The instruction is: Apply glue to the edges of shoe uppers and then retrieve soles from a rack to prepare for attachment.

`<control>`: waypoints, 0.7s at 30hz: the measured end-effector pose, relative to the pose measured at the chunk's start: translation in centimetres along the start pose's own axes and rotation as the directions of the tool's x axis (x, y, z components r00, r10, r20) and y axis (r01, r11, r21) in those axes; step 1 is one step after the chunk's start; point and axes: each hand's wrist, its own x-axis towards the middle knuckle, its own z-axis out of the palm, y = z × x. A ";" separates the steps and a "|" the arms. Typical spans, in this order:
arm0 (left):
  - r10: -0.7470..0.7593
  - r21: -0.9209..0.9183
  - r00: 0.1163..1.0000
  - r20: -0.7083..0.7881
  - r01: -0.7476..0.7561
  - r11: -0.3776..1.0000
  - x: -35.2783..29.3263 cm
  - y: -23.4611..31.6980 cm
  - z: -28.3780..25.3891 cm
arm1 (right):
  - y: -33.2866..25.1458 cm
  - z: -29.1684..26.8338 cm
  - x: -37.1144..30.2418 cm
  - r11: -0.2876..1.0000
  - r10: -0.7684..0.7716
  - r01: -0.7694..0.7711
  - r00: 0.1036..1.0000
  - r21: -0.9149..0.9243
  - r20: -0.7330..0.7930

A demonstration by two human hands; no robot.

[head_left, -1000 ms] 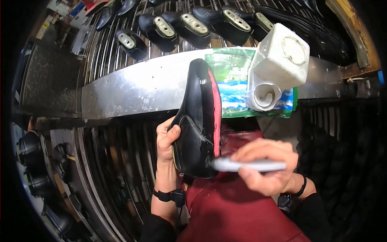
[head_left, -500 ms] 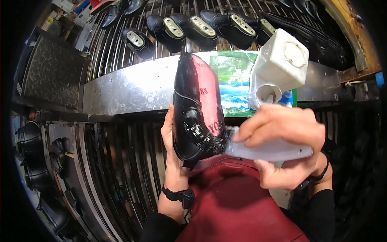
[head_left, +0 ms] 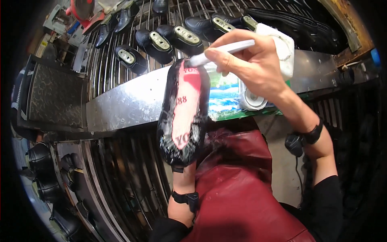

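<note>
Now farther up the shoe (head_left: pixel 186 107), brush (head_left: pixel 238 46) in curled right hand (head_left: pixel 260 66), left hand (head_left: pixel 189 167) beneath, grip unclear

Glossy dark-red apron (head_left: pixel 238 201) at five o'clock; black sleeves (head_left: pixel 323 197) at four and six. Black wristbands (head_left: pixel 313 135) at three and six carry boxy black modules (head_left: pixel 293 145); a thin dark cable (head_left: pixel 298 171) hangs below three's.

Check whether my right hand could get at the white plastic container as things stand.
Probably yes: the right hand overlaps the white plastic container in this view, and nothing appears to block the way, though that hand is occupied holding a white-handled brush.
</note>
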 end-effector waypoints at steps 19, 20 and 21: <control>0.703 0.930 0.609 0.367 -0.218 -0.297 2.9 17.3 19.4 | 3.8 7.3 -5.5 0.791 0.534 -0.391 0.816 0.470 -0.220; 0.728 0.893 0.540 0.422 -0.111 -0.436 5.3 21.2 20.8 | 3.4 6.8 -5.7 0.778 0.558 -0.419 0.803 0.468 -0.210; 0.713 0.821 0.506 0.485 0.018 -0.571 7.4 25.6 22.4 | 3.2 6.5 -6.0 0.791 0.552 -0.427 0.808 0.438 -0.208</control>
